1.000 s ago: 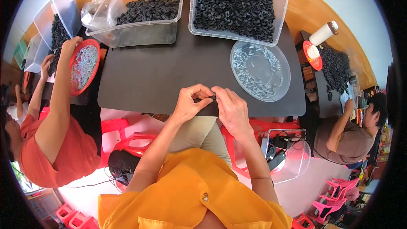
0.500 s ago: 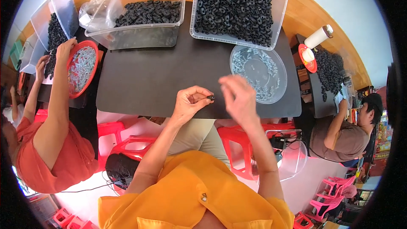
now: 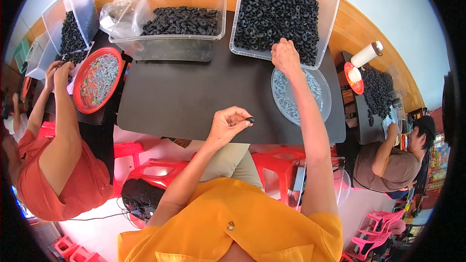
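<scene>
Above the table's front edge, my left hand pinches a small black plastic piece between thumb and fingers. My right hand is at the near side of a clear plastic bin heaped with small black plastic pieces. Its fingers are bent and closed against the pieces; the fingertips are hidden, and what they hold cannot be made out. Beneath my right wrist lies a round clear tray with many small shiny metallic bits.
A second clear bin with black pieces and a plastic bag stands at the back left of the dark table. Co-workers sit on both sides, one beside a red tray. Red stools stand under the table.
My right hand has moved up and away from near my left hand, past the round tray, to the bin of black pieces. The left hand still holds its piece.
</scene>
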### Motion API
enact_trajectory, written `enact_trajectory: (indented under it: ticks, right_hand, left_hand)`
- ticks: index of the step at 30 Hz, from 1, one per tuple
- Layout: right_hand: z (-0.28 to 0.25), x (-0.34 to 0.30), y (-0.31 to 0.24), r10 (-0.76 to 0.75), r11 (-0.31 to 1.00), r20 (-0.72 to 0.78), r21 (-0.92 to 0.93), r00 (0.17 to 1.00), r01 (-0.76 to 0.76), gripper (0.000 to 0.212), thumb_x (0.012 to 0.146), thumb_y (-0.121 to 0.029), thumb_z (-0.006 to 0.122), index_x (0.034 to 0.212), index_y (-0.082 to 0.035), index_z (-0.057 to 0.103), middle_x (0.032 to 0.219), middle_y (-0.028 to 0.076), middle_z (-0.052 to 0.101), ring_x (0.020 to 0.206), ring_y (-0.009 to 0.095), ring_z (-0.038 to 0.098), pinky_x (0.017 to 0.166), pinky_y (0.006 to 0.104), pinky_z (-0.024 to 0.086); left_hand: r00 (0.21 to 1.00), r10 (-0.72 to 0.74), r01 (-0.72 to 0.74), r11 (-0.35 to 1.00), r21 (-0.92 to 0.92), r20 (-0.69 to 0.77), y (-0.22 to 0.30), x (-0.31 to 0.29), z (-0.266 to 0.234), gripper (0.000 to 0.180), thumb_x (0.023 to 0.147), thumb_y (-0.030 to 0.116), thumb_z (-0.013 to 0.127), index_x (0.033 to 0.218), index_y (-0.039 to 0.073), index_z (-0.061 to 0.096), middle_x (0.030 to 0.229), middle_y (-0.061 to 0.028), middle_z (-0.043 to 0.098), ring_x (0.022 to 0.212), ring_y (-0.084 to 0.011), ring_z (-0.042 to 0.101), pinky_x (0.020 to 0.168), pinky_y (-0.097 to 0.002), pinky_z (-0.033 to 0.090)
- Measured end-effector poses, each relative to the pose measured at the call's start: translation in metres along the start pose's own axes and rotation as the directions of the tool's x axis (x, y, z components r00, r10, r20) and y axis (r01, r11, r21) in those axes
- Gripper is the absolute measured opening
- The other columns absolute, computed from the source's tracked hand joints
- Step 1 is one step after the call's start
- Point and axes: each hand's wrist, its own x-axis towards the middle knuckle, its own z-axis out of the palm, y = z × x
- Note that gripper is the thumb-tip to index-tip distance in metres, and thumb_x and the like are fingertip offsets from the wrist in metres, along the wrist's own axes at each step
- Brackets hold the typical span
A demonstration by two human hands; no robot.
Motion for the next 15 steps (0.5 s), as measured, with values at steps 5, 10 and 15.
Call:
enact_trajectory:
  ticks: [5,10,15]
  right_hand:
    - [0.002,-0.004,0.002,-0.033,0.999,0.019,0.02,0.999,0.033,0.01,0.075,-0.005,0.058,0.08,0.001,0.065,0.093,0.016,0.057,0.093,0.033,0.053,0.08,0.0408,0.048]
    - [0.01,-0.002,0.005,-0.097,0.993,-0.015,0.071,0.995,0.098,0.012,0.075,-0.001,0.053,0.079,-0.001,0.064,0.088,0.016,0.058,0.09,0.033,0.054,0.081,0.0411,0.047]
    - [0.005,-0.002,0.004,-0.04,0.977,0.008,0.208,0.999,0.038,0.01,0.078,-0.009,0.056,0.077,-0.003,0.065,0.088,0.013,0.059,0.087,0.032,0.055,0.08,0.0421,0.046]
  left_hand:
    - [1.0,0.027,-0.026,0.999,-0.045,0.007,0.0,0.0,0.001,0.011,0.081,-0.003,0.063,0.091,-0.001,0.061,0.088,-0.0065,0.065,0.081,-0.0115,0.063,0.078,-0.0242,0.051]
    - [1.0,0.016,-0.016,1.0,-0.02,0.003,-0.001,0.0,0.002,0.01,0.081,-0.005,0.061,0.091,-0.002,0.06,0.085,-0.0049,0.065,0.079,-0.0097,0.063,0.074,-0.022,0.05]
    - [1.0,0.018,-0.019,0.999,-0.028,-0.015,0.001,0.0,0.005,0.01,0.08,-0.007,0.059,0.089,-0.002,0.06,0.082,-0.0034,0.064,0.077,-0.0082,0.063,0.071,-0.0203,0.05]
